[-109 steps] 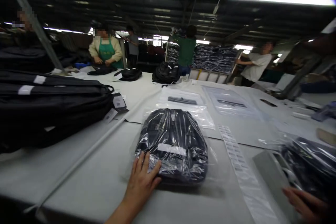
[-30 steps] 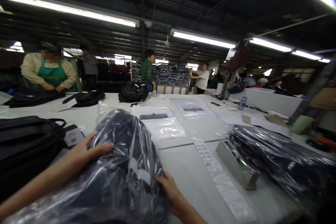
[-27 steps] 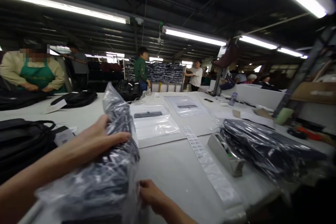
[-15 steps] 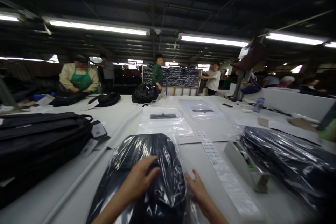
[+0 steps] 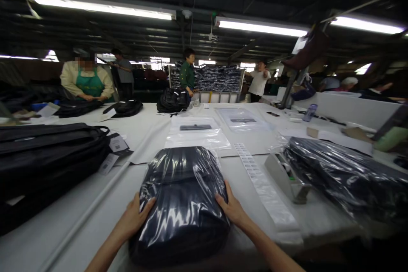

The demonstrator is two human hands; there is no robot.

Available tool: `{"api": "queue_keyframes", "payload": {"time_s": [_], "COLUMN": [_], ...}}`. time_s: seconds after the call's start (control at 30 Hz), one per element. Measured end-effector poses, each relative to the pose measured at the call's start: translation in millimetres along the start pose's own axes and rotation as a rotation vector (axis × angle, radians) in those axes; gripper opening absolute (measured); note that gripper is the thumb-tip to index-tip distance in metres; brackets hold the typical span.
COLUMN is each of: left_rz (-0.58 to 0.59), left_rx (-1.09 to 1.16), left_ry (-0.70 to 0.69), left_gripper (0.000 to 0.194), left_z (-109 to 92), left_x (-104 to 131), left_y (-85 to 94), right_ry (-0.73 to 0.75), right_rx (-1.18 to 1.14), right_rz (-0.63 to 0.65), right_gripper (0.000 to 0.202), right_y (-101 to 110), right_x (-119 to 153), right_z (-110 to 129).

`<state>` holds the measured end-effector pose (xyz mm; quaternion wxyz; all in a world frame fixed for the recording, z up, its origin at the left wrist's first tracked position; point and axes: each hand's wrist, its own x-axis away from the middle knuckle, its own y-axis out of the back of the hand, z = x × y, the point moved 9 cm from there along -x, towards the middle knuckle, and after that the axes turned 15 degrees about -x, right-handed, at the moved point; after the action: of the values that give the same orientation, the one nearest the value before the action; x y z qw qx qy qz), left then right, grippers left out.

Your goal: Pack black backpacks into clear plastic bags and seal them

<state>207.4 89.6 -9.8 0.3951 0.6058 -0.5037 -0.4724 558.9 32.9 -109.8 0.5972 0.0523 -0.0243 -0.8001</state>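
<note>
A dark backpack in a clear plastic bag (image 5: pixel 183 195) lies in front of me at the near side of the white table (image 5: pixel 102 204). My left hand (image 5: pixel 134 214) grips its left side, thumb on top of the plastic. On the opposite side, my right hand (image 5: pixel 234 208) clasps the edge in the same way, thumb over the top. Fingers of both hands are partly hidden behind the bag's sides. Right of it lies a strip of printed labels (image 5: pixel 255 174), close to a grey tape dispenser (image 5: pixel 287 178).
More plastic-wrapped bags (image 5: pixel 338 174) lie at the right. Black backpacks with paper tags (image 5: pixel 51 165) are piled at the left. Flat clear plastic bags (image 5: pixel 197 134) rest beyond the wrapped backpack. Across the table stand a person in a green apron (image 5: pixel 89 83) and a person in dark green (image 5: pixel 187 74).
My left hand has moved from the top of the wrapped backpack to its left side. My right hand has closed onto the right side. The backpack now sits straighter, and the view has tilted down.
</note>
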Motion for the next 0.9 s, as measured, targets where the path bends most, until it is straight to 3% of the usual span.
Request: {"api": "queue_keyframes", "payload": {"time_s": [0.07, 0.13, 0.17, 0.23, 0.3, 0.33, 0.4, 0.47, 0.5, 0.57, 0.63, 0.77, 0.9], "left_rz": [-0.206, -0.347, -0.324, -0.164, 0.025, 0.092, 0.172, 0.259, 0.328, 0.486, 0.572, 0.677, 0.792], "left_rx": [-0.225, -0.294, -0.287, -0.268, -0.231, -0.176, 0.028, 0.293, 0.403, 0.518, 0.534, 0.619, 0.781], "left_ry": [-0.106, -0.405, -0.641, -1.058, -1.292, -1.314, -1.195, -0.950, -0.819, -0.564, -0.437, -0.413, -0.429], "left_gripper": [0.074, 0.070, 0.067, 0.057, 0.048, 0.042, 0.032, 0.032, 0.032, 0.038, 0.046, 0.054, 0.060], "left_z": [-35.3, -91.8, -124.3, -175.8, -210.4, -225.9, -259.3, -294.2, -311.8, -344.1, -373.5, -416.2, -440.8], "left_x": [5.9, 29.4, 48.7, 92.0, 119.4, 120.4, 96.4, 52.3, 30.3, -4.5, -22.2, -20.3, -8.0], "left_y": [19.2, 16.8, 2.6, -34.7, -60.9, -63.8, -53.5, -44.7, -49.7, -81.2, -123.4, -199.1, -233.6], "right_ry": [0.030, 0.070, 0.081, 0.062, 0.018, -0.004, -0.048, -0.083, -0.096, -0.110, -0.106, -0.080, -0.069], "right_rx": [0.032, 0.105, 0.147, 0.210, 0.242, 0.254, 0.258, 0.234, 0.211, 0.144, 0.045, -0.211, -0.541], "right_rz": [-0.023, -0.149, -0.232, -0.380, -0.465, -0.489, -0.509, -0.505, -0.497, -0.464, -0.414, -0.313, -0.250], "right_gripper": [0.081, 0.069, 0.062, 0.049, 0.038, 0.032, 0.021, 0.015, 0.016, 0.020, 0.026, 0.042, 0.052], "right_y": [34.3, 87.7, 118.3, 176.8, 220.2, 234.6, 249.3, 250.6, 248.8, 243.9, 239.9, 234.4, 229.2], "right_x": [-1.8, -8.3, -12.7, -24.0, -39.5, -48.6, -67.6, -84.9, -92.1, -103.2, -109.7, -112.1, -112.6], "right_z": [-5.1, -4.1, -2.3, -0.8, -4.4, -8.3, -20.5, -35.4, -42.4, -53.5, -60.1, -65.9, -69.4]}}
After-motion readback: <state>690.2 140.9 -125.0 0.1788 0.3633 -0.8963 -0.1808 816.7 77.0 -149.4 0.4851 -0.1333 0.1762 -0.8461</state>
